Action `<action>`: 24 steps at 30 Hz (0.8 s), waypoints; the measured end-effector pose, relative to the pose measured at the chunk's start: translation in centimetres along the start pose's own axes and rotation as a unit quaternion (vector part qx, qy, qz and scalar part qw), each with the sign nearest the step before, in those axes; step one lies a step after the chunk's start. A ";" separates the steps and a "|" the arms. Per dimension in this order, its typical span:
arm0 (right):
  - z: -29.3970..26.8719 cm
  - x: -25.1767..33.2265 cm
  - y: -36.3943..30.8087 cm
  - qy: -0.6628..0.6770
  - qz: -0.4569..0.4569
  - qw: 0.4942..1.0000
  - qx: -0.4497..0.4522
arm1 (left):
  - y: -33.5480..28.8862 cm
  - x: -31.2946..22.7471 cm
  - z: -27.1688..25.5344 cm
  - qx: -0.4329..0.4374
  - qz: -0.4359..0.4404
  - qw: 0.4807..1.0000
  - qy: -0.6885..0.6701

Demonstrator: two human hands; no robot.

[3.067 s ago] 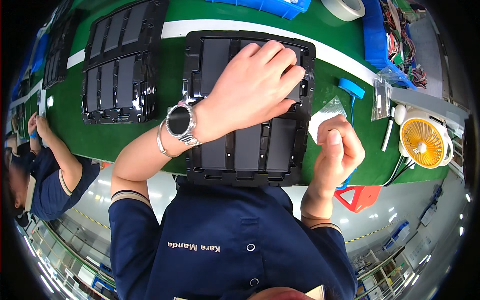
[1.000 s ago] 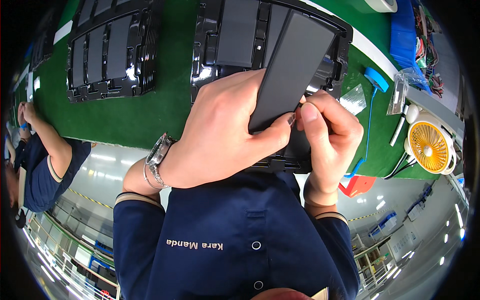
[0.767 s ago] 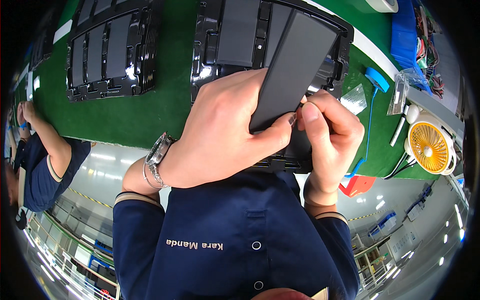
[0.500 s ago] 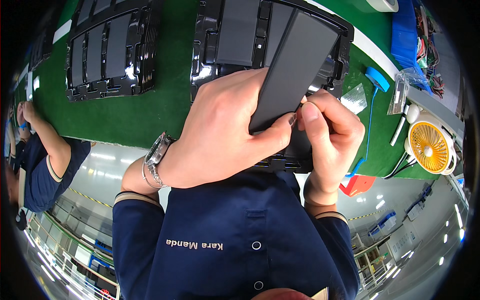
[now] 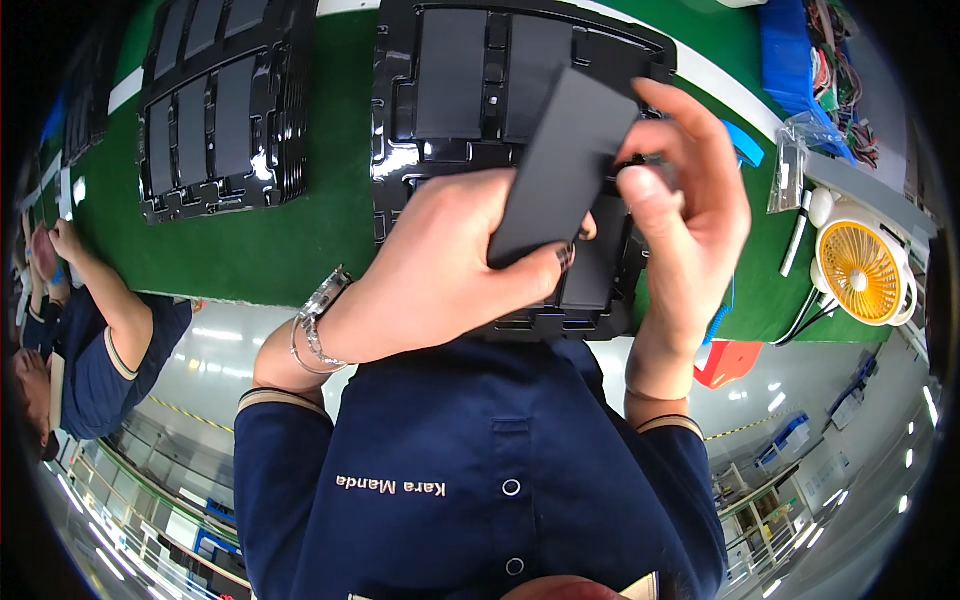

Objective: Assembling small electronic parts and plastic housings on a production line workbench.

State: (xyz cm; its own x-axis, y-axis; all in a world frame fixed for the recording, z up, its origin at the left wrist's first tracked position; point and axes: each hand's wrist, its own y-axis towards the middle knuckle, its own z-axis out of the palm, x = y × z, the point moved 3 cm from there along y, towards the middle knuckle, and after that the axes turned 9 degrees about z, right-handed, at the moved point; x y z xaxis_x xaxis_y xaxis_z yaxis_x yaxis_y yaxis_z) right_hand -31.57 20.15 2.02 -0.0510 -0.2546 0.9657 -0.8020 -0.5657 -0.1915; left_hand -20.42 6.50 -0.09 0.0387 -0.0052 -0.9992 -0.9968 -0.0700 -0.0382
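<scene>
The green bench (image 5: 300,240) runs across the upper half of the view. On it, right in front of the person, lies a black moulded tray (image 5: 400,130) whose shallow pockets hold flat dark grey panels (image 5: 450,75), one per pocket, lying level. Well to its left sits a second black tray (image 5: 215,110), also filled with the same kind of panels in rows. At the bench's far right corner stands a blue bin (image 5: 790,55) with bundled wires in it, and nearer the person's right a small yellow fan (image 5: 860,272) rests beside a clear plastic bag (image 5: 795,160).

Above the near tray, lifted clear of its pockets and tilted, is one dark grey panel (image 5: 560,165). The left hand (image 5: 440,270), a watch on its wrist, is closed around the panel's lower end, thumb across its face. The right hand (image 5: 690,220) pinches the panel's right edge between thumb and fingers.

At the far left another person's forearm (image 5: 95,285) reaches toward the bench.
</scene>
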 end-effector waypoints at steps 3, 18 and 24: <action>0.5 0.3 0.6 0.052 0.105 0.988 0.102 | -0.2 0.0 0.3 0.034 -0.018 0.998 0.051; -3.6 -2.1 8.0 -0.276 -0.078 0.957 -0.037 | -1.7 0.9 -2.6 -0.077 0.034 0.995 0.049; -3.4 -3.1 8.5 -0.273 -0.109 0.956 -0.015 | -1.4 0.9 -2.5 -0.075 0.042 0.996 0.039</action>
State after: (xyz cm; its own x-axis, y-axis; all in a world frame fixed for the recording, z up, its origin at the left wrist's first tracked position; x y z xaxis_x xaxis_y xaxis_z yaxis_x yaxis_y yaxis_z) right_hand -40.25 18.76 -1.98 0.4315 -0.5096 0.7444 -0.7754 -0.6313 0.0173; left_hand -18.77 4.11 -0.93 -0.0331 -0.0939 -0.9950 -0.9753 -0.2146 0.0527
